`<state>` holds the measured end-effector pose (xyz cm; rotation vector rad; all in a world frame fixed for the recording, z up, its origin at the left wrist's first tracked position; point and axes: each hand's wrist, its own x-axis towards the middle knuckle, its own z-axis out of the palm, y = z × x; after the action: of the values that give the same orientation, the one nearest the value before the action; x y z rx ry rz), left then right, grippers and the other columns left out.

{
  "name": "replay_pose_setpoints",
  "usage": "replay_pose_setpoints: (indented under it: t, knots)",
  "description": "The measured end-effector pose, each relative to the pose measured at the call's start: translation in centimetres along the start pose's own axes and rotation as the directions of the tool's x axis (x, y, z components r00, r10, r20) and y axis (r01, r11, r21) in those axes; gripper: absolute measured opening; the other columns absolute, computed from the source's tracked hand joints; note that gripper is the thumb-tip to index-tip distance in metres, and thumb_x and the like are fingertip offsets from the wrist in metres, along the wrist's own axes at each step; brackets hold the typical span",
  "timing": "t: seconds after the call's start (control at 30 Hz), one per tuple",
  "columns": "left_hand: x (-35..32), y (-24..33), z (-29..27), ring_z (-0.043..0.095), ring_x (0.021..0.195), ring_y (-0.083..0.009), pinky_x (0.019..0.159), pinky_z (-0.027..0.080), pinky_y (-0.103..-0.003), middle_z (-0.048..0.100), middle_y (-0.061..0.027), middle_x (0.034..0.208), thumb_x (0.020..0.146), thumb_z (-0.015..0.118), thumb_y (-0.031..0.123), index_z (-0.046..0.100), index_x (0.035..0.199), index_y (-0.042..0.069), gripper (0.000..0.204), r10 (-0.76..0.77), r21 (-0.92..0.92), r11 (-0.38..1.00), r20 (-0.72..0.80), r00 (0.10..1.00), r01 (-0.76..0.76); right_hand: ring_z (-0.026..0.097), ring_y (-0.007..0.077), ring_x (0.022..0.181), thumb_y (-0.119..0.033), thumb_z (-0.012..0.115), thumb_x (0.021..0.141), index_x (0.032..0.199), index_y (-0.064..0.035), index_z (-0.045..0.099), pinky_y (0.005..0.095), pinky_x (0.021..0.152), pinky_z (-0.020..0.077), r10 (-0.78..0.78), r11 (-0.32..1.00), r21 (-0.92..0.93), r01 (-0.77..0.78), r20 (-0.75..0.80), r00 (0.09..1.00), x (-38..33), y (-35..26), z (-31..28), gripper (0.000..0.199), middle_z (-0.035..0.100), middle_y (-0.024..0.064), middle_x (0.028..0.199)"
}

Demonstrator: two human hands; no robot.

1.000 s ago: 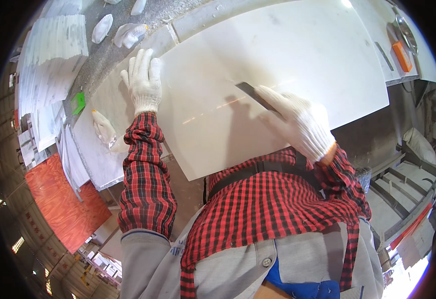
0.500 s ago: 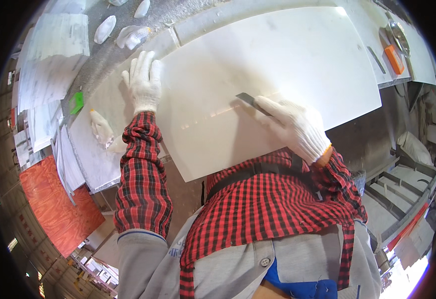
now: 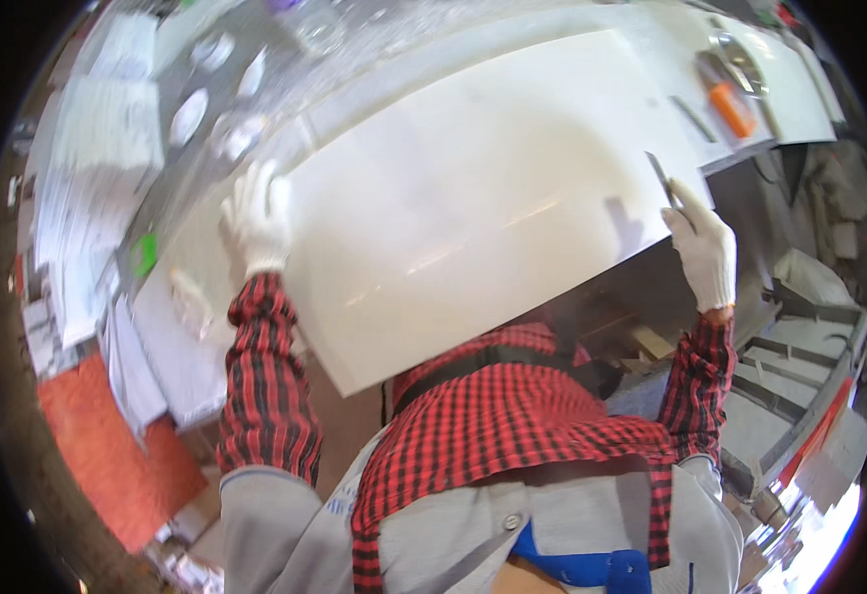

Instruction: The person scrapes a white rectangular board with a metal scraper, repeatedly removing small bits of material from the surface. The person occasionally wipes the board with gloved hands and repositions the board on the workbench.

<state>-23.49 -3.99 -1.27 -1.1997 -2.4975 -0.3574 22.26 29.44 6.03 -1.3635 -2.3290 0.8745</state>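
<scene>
A large, glossy white slab (image 3: pixel 473 218) lies slantwise across the workbench in front of me, its near edge reaching past the bench. My left hand (image 3: pixel 258 218), in a white knitted glove, rests flat with fingers stretched at the slab's left edge. Near the right end of the slab, my gloved right hand (image 3: pixel 706 247) is closed round a thin dark flat blade (image 3: pixel 658 176). The blade points up and away from me, over the slab's right edge; motion blur hides whether it touches the stone.
Stacked white slabs (image 3: pixel 102 168) stand at the far left, above a red-orange board (image 3: pixel 121 455). An orange block-shaped thing (image 3: pixel 732 109), a dark strip (image 3: pixel 693 119) and a metal bowl (image 3: pixel 740 64) lie at the far right. A crumpled white glove (image 3: pixel 192 302) sits left of my arm.
My right hand has moved with the blade from the slab's middle to its right edge. The left hand stays at the left edge. The whole view has shifted slightly.
</scene>
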Motion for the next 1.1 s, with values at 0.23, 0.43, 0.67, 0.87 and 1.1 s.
replay_pose_setpoints:
  t: [0.23, 0.43, 0.67, 0.87, 1.1]
  knots:
    - [-2.1, -1.7, 1.2, 0.048, 0.139, -0.0309, 0.117, 0.028, -0.051, 0.058, -0.0117, 0.146, 0.106, 0.050, 0.031, 0.063, 0.137, 0.010, 0.039, -0.125, 0.086, 0.989, 0.055, 0.991, 0.120, 0.070, 0.0382, 0.090, -0.034, 0.066, 0.091, 0.126, -0.0180, 0.068, 0.0453, 0.077, 0.0539, -0.116, 0.973, -0.215, 0.082, -0.150, 0.982, 9.3, 4.5, -4.6, 0.038, 0.072, 0.0173, 0.098]
    - [-1.3, 0.6, -0.1, 0.047, 0.139, -0.0320, 0.118, 0.026, -0.053, 0.058, -0.0115, 0.145, 0.106, 0.049, 0.030, 0.061, 0.138, 0.008, 0.040, -0.175, 0.053, 0.984, 0.110, 0.978, 0.170, 0.070, 0.0383, 0.097, -0.035, 0.064, 0.093, 0.120, -0.0185, 0.070, 0.0491, 0.083, 0.0535, -0.025, 0.944, -0.322, -0.068, -0.276, 0.961, 17.5, 8.9, -9.6, 0.033, 0.074, 0.0172, 0.101]
    - [-1.6, 0.6, -0.4, 0.046, 0.139, -0.0365, 0.119, 0.026, -0.054, 0.057, -0.0162, 0.146, 0.106, 0.049, 0.029, 0.060, 0.138, 0.006, 0.041, -0.237, 0.063, 0.971, 0.140, 0.962, 0.230, 0.071, 0.0368, 0.101, -0.026, 0.058, 0.095, 0.114, -0.0170, 0.075, 0.0487, 0.086, 0.0572, 0.014, 0.775, -0.611, -0.161, -0.238, 0.971, 27.0, 10.5, -11.3, 0.027, 0.075, 0.0152, 0.106]
    - [-1.6, 1.0, -0.8, 0.046, 0.139, -0.0390, 0.119, 0.027, -0.054, 0.054, -0.0170, 0.149, 0.107, 0.048, 0.026, 0.058, 0.140, 0.006, 0.041, -0.241, 0.113, 0.968, 0.162, 0.957, 0.224, 0.074, 0.0317, 0.103, -0.019, 0.055, 0.095, 0.112, -0.0118, 0.078, 0.0453, 0.085, 0.0598, 0.138, 0.574, -0.794, -0.200, -0.147, 0.979, 32.6, 10.4, -11.6, 0.029, 0.075, 0.0136, 0.113]
    - [-1.7, 1.3, -1.2, 0.045, 0.140, -0.0387, 0.119, 0.028, -0.053, 0.054, -0.0176, 0.149, 0.107, 0.048, 0.025, 0.058, 0.140, 0.005, 0.040, -0.239, 0.088, 0.970, 0.176, 0.955, 0.227, 0.069, 0.0322, 0.113, -0.025, 0.058, 0.094, 0.115, -0.0203, 0.077, 0.0443, 0.095, 0.0559, 0.158, 0.677, -0.729, -0.098, 0.013, 0.987, 33.5, 11.0, -11.9, 0.029, 0.073, 0.0113, 0.119]
